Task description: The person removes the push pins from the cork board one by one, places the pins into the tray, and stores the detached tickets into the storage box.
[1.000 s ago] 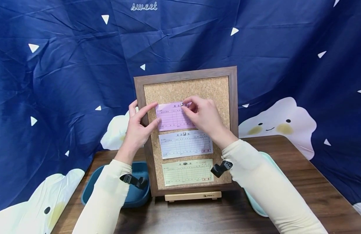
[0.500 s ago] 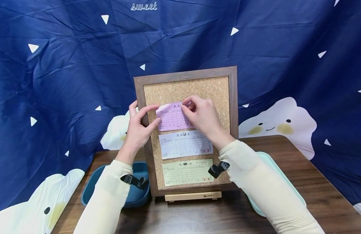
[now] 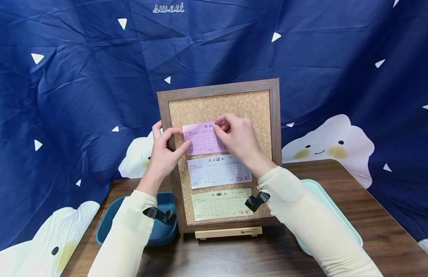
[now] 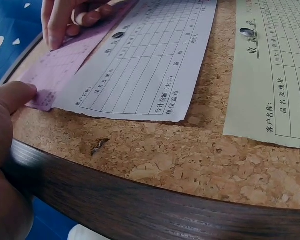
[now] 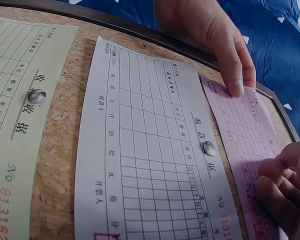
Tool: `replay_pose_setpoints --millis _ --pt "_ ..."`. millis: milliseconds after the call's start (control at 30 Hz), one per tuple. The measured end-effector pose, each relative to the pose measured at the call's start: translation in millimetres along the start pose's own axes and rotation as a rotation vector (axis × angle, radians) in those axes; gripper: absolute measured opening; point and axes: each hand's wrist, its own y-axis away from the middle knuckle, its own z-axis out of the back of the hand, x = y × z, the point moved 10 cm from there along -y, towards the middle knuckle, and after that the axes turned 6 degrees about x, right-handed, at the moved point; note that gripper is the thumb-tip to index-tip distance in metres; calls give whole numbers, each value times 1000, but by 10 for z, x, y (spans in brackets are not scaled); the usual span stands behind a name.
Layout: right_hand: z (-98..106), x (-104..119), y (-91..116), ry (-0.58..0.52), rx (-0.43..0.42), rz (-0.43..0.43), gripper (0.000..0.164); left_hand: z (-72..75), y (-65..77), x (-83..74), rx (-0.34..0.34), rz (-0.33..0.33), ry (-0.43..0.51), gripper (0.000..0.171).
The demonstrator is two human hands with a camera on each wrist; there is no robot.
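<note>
Pinning apparently in hand: right hand pinches what looks like a pin near the top of the pink slip, uppermost on the cork board, left hand with thumb and forefinger spread at its left edge; next move probably calls for a straight push

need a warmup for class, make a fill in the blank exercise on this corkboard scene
Head view:
Counting from the top, the white slip is number ____.
The ____ hand touches the left end of the pink slip.
The mint tray lies to the ____ of the corkboard.

Missing words: two; left; right.
</note>
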Motion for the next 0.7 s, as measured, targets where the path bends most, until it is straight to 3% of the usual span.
replay_pose_setpoints --millis 433,700 --pt "-7 42 13 44 -33 -27 12 -17 24 25 0 3 0 19" --pt "-25 58 -12 114 -2 -77 13 -12 26 24 -22 2 7 18"
